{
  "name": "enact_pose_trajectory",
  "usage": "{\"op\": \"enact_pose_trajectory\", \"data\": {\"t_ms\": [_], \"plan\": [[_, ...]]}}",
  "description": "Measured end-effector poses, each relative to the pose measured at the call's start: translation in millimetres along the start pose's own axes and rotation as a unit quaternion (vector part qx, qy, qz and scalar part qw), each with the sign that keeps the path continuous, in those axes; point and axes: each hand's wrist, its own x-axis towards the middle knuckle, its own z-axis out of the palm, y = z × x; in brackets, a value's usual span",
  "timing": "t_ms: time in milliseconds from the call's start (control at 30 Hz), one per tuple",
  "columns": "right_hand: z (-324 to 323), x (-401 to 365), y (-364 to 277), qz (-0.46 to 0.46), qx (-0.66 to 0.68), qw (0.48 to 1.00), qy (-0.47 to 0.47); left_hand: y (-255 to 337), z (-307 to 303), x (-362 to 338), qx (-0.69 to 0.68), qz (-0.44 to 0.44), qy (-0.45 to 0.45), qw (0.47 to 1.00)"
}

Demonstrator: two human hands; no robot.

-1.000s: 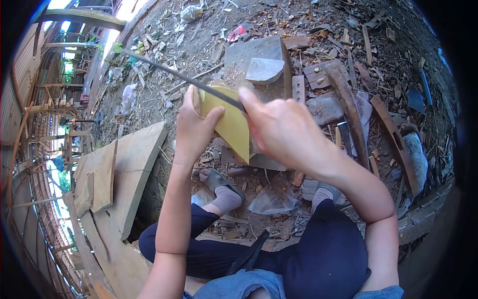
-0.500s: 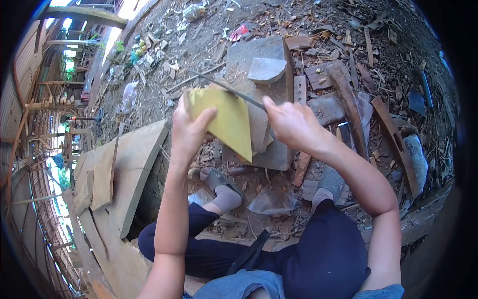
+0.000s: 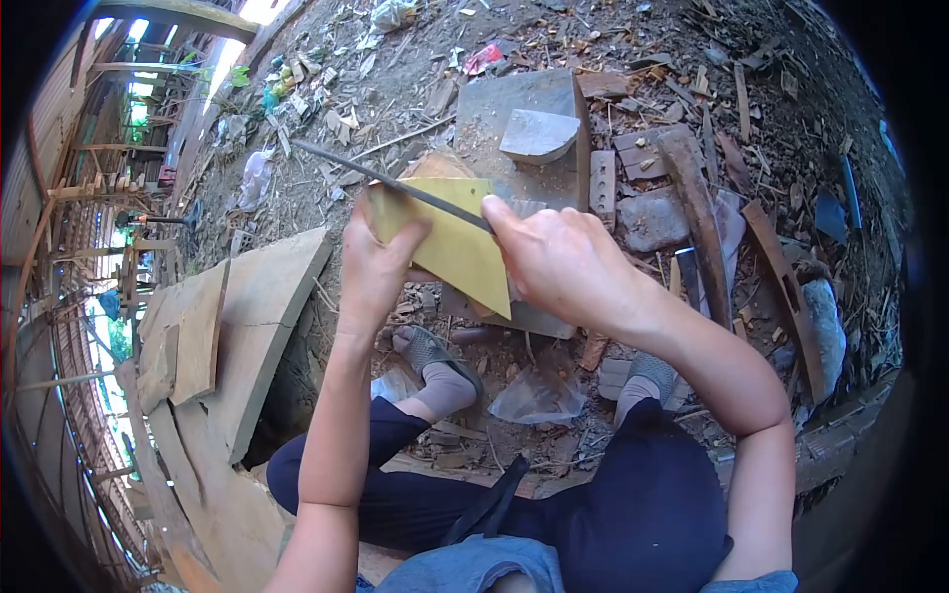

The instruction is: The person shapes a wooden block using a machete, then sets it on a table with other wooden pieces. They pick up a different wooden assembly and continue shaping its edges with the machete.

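Observation:
My left hand (image 3: 374,267) grips a flat yellow board (image 3: 465,252) by its left edge, the thumb lying across its face. The board has straight edges and comes to a point at its lower right. Closed around one end of a long, narrow dark file (image 3: 395,185), my right hand (image 3: 568,262) holds it slantwise over the board's upper edge. The file's far end sticks out past my left hand to the upper left, and its handle is hidden in my fist. Behind the board lies a rounded piece of wood (image 3: 442,165), partly covered.
A large block (image 3: 484,99) stands ahead, with a smaller curved-edged block (image 3: 539,136) on top. Bricks (image 3: 652,219), wooden pieces (image 3: 692,203) and a plastic bag (image 3: 539,397) lie about on the ground. Broad planks (image 3: 267,306) lean at my left.
My right hand has moved left, pushing the file farther across the board's upper edge. The board stays in my left hand, nearly in place.

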Motion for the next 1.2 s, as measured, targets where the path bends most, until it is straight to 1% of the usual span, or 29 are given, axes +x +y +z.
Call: {"op": "enact_pose_trajectory", "data": {"t_ms": [33,100,133,200,233,300,367,433,500,533,567,633,667,733,767,833,900,967,1000,1067,1100,1133,1167,1200], "plan": [[-3,2,-1,0.0,0.0,1.0,0.002,1,0,0,0.001,0.002,0.0,1.0],[-15,7,-9,-0.017,0.014,1.0,0.013,2,-3,0,-0.007,-0.04,-0.019,0.999],[-26,9,-15,-0.015,0.016,1.0,0.012,8,-1,-2,0.028,-0.014,-0.013,0.999],[-43,10,-25,-0.039,0.056,0.994,0.082,3,-2,0,0.02,-0.015,-0.017,1.0],[-42,9,-24,-0.041,0.056,0.994,0.08,2,-3,3,0.013,-0.01,-0.018,1.0],[-39,4,-17,0.022,0.055,0.998,-0.003,3,-4,4,0.003,-0.001,-0.018,1.0],[-10,-3,4,0.015,0.04,0.999,-0.01,6,-3,4,0.001,-0.038,-0.025,0.999],[-12,3,10,0.002,0.023,1.0,-0.017,8,-1,5,-0.003,-0.031,-0.026,0.999],[-22,5,5,0.026,0.095,0.994,-0.045,6,-3,1,0.0,-0.04,-0.035,0.999],[-30,4,1,0.002,0.115,0.993,0.001,1,-2,2,0.039,-0.009,-0.015,0.999],[-38,3,-5,0.005,0.117,0.993,-0.001,1,-2,2,0.04,-0.013,-0.017,0.999],[-51,2,-13,-0.002,0.139,0.988,0.068,2,-2,3,0.033,-0.003,-0.029,0.999],[-44,-1,-11,-0.002,0.139,0.988,0.067,-3,-4,5,0.032,-0.005,-0.029,0.999],[-23,-9,1,0.045,0.057,0.997,-0.04,-11,-6,11,0.178,0.077,-0.016,0.981],[-20,-10,4,0.047,0.057,0.997,-0.037,-7,-4,10,0.178,0.079,-0.018,0.981],[-20,-9,10,0.009,0.053,0.998,-0.015,12,3,0,0.035,-0.008,-0.04,0.999],[-31,-7,5,0.013,0.062,0.998,-0.024,12,5,0,0.034,-0.005,-0.033,0.999],[-47,-3,-4,0.016,0.113,0.993,0.005,4,-1,5,0.073,0.001,-0.038,0.997],[-50,-5,-9,0.018,0.118,0.993,0.001,-3,-3,9,0.11,0.034,-0.027,0.993],[-56,-7,-14,0.028,0.157,0.986,0.04,-9,-5,10,0.124,0.036,-0.022,0.991],[-44,-8,-9,0.027,0.156,0.987,0.04,-7,-3,10,0.138,0.043,-0.018,0.989],[-23,-10,-1,0.038,0.128,0.991,0.009,-6,-1,10,0.135,0.047,-0.017,0.99],[-10,-12,5,0.05,0.1,0.993,-0.022,-6,1,9,0.132,0.083,-0.014,0.988],[-9,-11,5,0.052,0.104,0.993,-0.026,-5,3,8,0.129,0.118,-0.008,0.985]]}}
